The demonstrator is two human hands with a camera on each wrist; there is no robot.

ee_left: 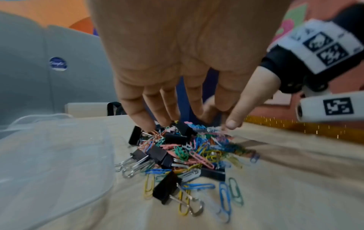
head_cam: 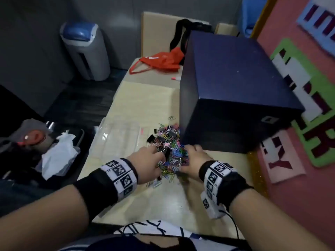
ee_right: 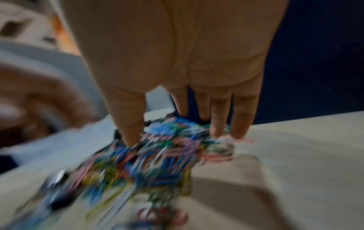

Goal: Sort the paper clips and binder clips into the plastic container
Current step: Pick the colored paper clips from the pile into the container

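Note:
A heap of coloured paper clips (head_cam: 172,151) mixed with black binder clips (ee_left: 157,153) lies on the pale table, right in front of a dark blue box. My left hand (head_cam: 152,158) comes at the heap from the left, its straight fingers (ee_left: 138,112) dipping into the top. My right hand (head_cam: 192,153) presses on the heap's right side, fingers (ee_right: 239,118) straight and spread; that view is motion-blurred. Nothing is plainly gripped by either hand. The clear plastic container (head_cam: 117,138) lies just left of the heap, also seen as a clear plastic container (ee_left: 53,155) by the left wrist.
The dark blue box (head_cam: 232,91) stands close behind and right of the heap. Farther back lie an orange bag (head_cam: 161,62) and a pink pen (head_cam: 175,78). A grey bin (head_cam: 85,49) stands on the floor to the left. A pink board (head_cam: 299,124) borders the table's right edge.

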